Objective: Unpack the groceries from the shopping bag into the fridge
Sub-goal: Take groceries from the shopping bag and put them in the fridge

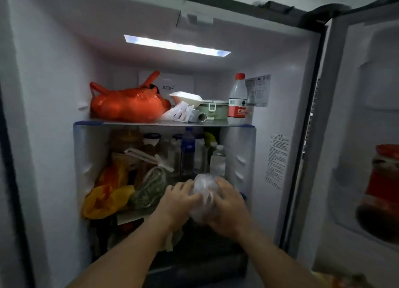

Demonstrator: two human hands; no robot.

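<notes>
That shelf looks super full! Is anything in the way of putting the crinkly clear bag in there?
Partly. Both hands, left hand and right hand, hold the clear plastic bag at the front right of the middle shelf. Bottles stand right behind it and a green bagged item lies to its left, so only the front spot looks open.

A home kitchen was indicated. An open household fridge [54, 71] was seen, its shelves crowded with everyday food: a tied orange carrier bag [127, 106] and a red-capped water bottle [237, 99] on the top shelf [164, 123], bottles and bagged vegetables below, and a red-lidded jar [382, 192] in the door.
</notes>
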